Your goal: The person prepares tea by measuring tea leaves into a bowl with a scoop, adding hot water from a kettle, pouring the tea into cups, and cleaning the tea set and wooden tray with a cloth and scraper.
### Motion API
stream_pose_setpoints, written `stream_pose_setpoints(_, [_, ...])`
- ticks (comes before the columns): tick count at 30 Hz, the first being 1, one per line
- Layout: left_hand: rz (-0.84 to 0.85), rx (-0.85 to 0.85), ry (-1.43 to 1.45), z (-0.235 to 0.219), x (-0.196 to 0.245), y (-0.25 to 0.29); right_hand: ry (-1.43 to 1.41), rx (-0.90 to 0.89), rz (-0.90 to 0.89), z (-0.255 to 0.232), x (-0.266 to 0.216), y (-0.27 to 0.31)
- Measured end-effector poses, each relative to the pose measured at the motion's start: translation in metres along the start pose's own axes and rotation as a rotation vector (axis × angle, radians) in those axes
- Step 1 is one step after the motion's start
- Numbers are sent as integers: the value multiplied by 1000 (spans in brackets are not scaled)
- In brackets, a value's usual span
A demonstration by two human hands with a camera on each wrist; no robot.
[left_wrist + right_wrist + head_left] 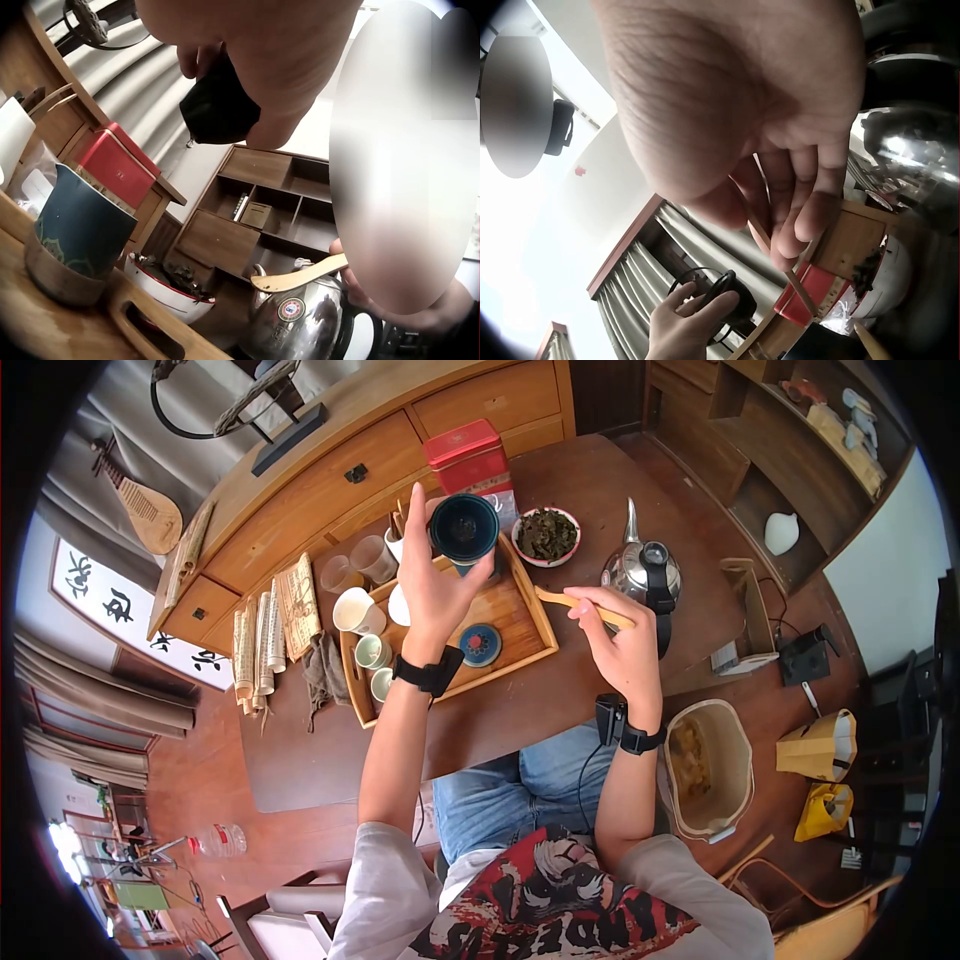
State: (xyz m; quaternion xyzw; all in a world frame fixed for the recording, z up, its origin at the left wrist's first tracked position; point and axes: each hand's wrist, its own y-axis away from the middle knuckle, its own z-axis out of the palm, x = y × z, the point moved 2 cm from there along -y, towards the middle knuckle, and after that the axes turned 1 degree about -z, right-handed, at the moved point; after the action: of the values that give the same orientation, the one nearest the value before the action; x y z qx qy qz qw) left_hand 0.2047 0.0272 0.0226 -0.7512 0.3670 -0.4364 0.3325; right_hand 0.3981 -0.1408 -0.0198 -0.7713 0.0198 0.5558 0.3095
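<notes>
A dark teal cup (465, 528) is held up over the wooden tray (540, 645) by my left hand (437, 588), thumb on one side and fingers on the other; its dark inside faces the head camera. My right hand (622, 642) pinches a light wooden scoop (612, 616) by its handle, its tip towards the tray's right edge. Beyond that tip stands a red-rimmed white bowl of dark leaves (547, 537). In the left wrist view the scoop (300, 277) is in front of the kettle (296, 322), and a teal pitcher (86, 225) stands on the tray.
A steel kettle (628, 572) stands right of the bowl, a red tin (468, 458) behind the tray. Small cups (373, 651), a white cup (358, 612) and a round teal piece (479, 645) are in the tray area. Paper scrolls (298, 605) lie left; a bin (708, 770) is on the floor.
</notes>
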Motion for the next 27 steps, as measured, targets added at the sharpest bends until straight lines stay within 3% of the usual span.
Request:
stream_pose_setpoints(4, [30, -4, -6, -9, 11, 7, -18, 30, -45, -1, -6, 1])
stream_pose_setpoints(11, [-99, -162, 7, -10, -1, 20, -173, 198, -36, -10, -23, 0])
stream_pose_setpoints(18, [-71, -299, 100, 11, 3, 7, -294, 194, -84, 53, -13, -28])
stream_pose_setpoints(24, [-10, -338, 54, 28, -1, -16, -123, 310, -214, 59, -4, -43])
stream_pose_setpoints(27, [33, -368, 13, 35, 0, -25, -101, 347, -195, 56, 3, -47])
